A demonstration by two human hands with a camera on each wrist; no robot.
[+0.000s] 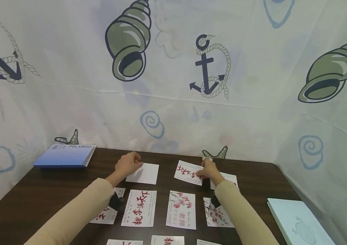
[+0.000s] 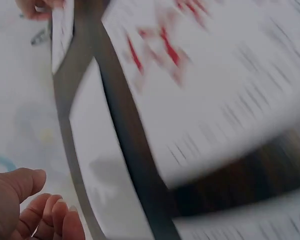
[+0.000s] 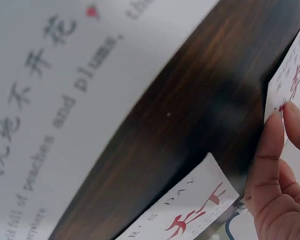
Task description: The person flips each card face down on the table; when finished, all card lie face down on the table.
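Head view of a dark brown wooden table (image 1: 38, 200) set against a white cloth backdrop (image 1: 173, 112) printed with anchors and shells. The landmark is the blank white rectangular card (image 1: 143, 173) lying flat on the far half of the table. The left hand (image 1: 127, 164) rests at the near-left edge of this card, fingers loosely curled; the left wrist view shows these fingers (image 2: 50, 220) bent inward with nothing between them. To the right of the blank card, the right hand (image 1: 208, 170) pinches a white card with red brush characters (image 1: 188, 172), thumb and fingers closed on its right edge; the right wrist view shows the fingers (image 3: 270, 165) laid along that edge. Just behind the right hand lies another white card (image 1: 230, 178), partly hidden. Nearer the person than the blank card runs a row of white cards printed with red characters and pink blossoms (image 1: 181, 209). Far left of the blank card lies a blue box marked POLAROID (image 1: 64, 156); far right and nearer, a pale blue booklet (image 1: 297, 221).
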